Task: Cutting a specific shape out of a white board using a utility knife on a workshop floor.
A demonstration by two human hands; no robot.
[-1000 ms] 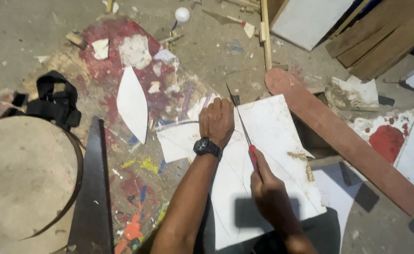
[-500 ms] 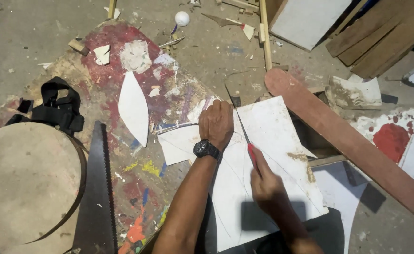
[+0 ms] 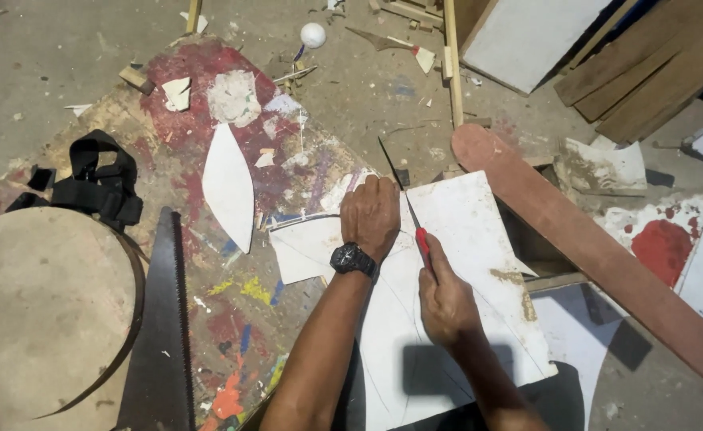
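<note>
Board: flat white foam sheet (image 3: 463,263), lying on paint-splashed floor.
Knife: red-handled thin blade (image 3: 417,231), long axis running away from body, tip just beside left hand.
Right hand (image 3: 447,299): fingers wrapped round handle.
Left hand (image 3: 370,215): pressed flat on sheet.

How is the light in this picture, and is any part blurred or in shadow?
Head view: strong light, sharp focus, no motion blur; a dark shadow falls on the white board just below the right hand; the left hand is evenly lit; edges bend slightly outward.
</note>
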